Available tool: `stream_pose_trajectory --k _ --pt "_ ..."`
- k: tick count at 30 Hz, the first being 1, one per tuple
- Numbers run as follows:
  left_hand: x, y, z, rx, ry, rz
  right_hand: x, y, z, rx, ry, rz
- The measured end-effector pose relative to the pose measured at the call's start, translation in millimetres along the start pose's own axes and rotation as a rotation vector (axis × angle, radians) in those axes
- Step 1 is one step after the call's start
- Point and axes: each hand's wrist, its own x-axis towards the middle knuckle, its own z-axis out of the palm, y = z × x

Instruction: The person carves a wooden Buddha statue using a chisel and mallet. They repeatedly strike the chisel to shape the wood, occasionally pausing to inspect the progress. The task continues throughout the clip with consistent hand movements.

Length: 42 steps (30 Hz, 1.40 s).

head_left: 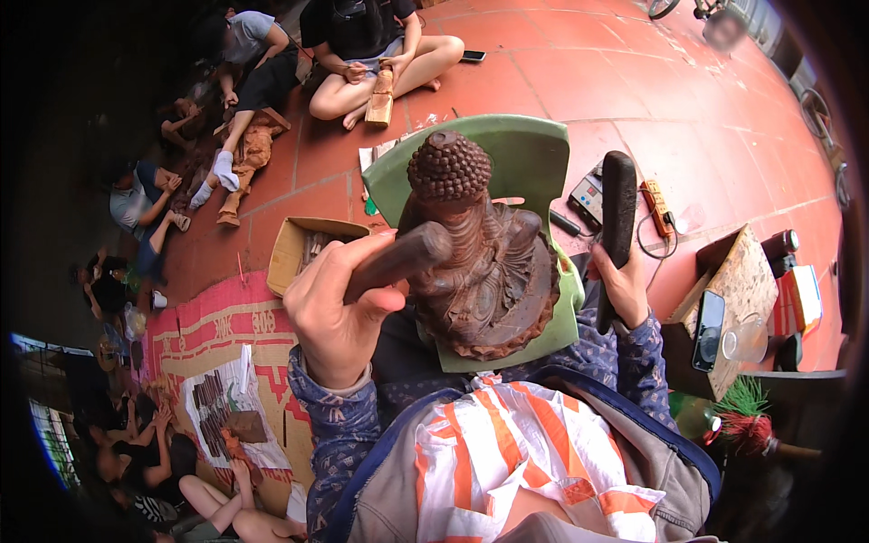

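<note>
The red tile floor (579, 72) fills the upper field. A patterned mat (213, 330) lies at lower left, with a sheet of carving tools (215, 412) on it. Several people sit on the floor at left and top; one at the top (371, 45) holds a pale wood block.

A green chair (529, 158) lies tipped in front of the person, its back toward the camera. The carved statue (480, 262), dark brown with a beaded head, rests on the chair at frame centre, leaning away from the camera.

A cardboard box (294, 244) sits just left of the chair. A wooden block (747, 290) at right carries a phone (708, 330).

The left hand (339, 312) is clenched around a chisel handle (398, 262); the handle end meets the statue's left side. The right hand (625, 285) grips a dark mallet (619, 213), held upright just right of the statue, not touching it.
</note>
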Motion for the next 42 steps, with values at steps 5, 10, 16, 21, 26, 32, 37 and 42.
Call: stream_pose_trajectory --k 5,10,16,21,26,32,37,42 --pt "40.1 60.2 47.1 -0.084 -0.317 0.568 -2.5 -55.7 -22.7 0.183 0.07 -0.503" --pt "77.7 78.2 100.1 -0.143 -0.214 0.67 -19.6 -64.4 -25.2 0.024 0.317 -0.725" --pt "90.1 70.7 106.5 -0.127 -0.223 0.697 -19.9 -40.8 -15.6 0.175 0.38 -0.556" --pt "91.3 64.7 103.4 -0.172 -0.231 0.68 -3.2 -52.4 -9.3 0.154 0.358 -0.55" --pt "94.7 63.1 103.4 -0.203 -0.186 0.687 -5.2 -50.7 -6.2 0.144 0.36 -0.538" --pt "95.5 63.1 100.2 -0.19 -0.138 0.698 -6.7 -52.0 -4.1 0.125 0.368 -0.541" --pt "92.7 56.9 110.8 -0.078 -0.135 0.691 -13.5 -44.7 -2.7 0.091 0.419 -0.549" --pt "91.5 52.2 118.8 -0.03 -0.144 0.676 -17.4 -46.4 -0.5 0.23 0.3 -0.434"
